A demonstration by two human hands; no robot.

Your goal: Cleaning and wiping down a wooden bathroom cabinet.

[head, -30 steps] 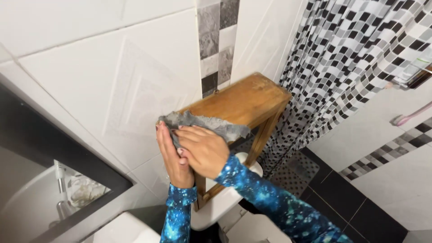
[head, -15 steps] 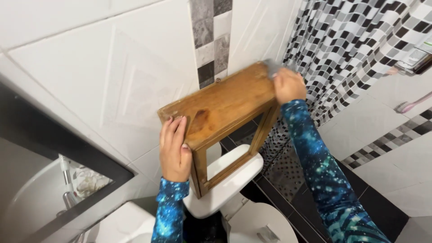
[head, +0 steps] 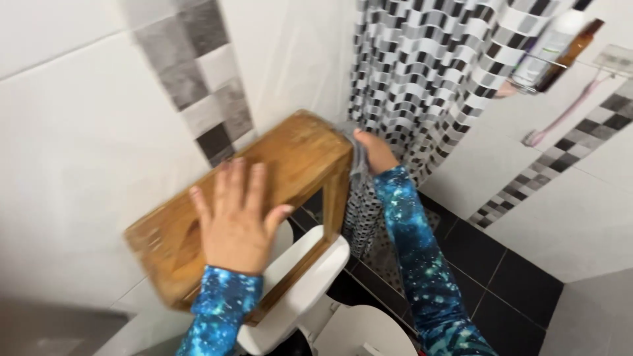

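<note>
A brown wooden wall cabinet (head: 297, 151) hangs on the white tiled wall above a toilet. My left hand (head: 234, 221) lies flat on the cabinet's top, fingers spread. My right hand (head: 374, 150) is at the cabinet's far right end, pressing a grey cloth (head: 357, 158) against the side panel. The cloth is mostly hidden between my hand and the wood. Both arms wear blue speckled sleeves.
A white toilet tank (head: 310, 277) and lid (head: 359, 333) sit below the cabinet. A black, white and grey checked shower curtain (head: 428, 72) hangs right of it. On the right wall are a pink toothbrush (head: 560, 118) and a rack with bottles (head: 554, 49). The floor tiles are black.
The view has swung right; the sink mirror is out of sight. My left hand moved from the cabinet's front corner onto its top. My right hand dropped from the top edge onto the right side.
</note>
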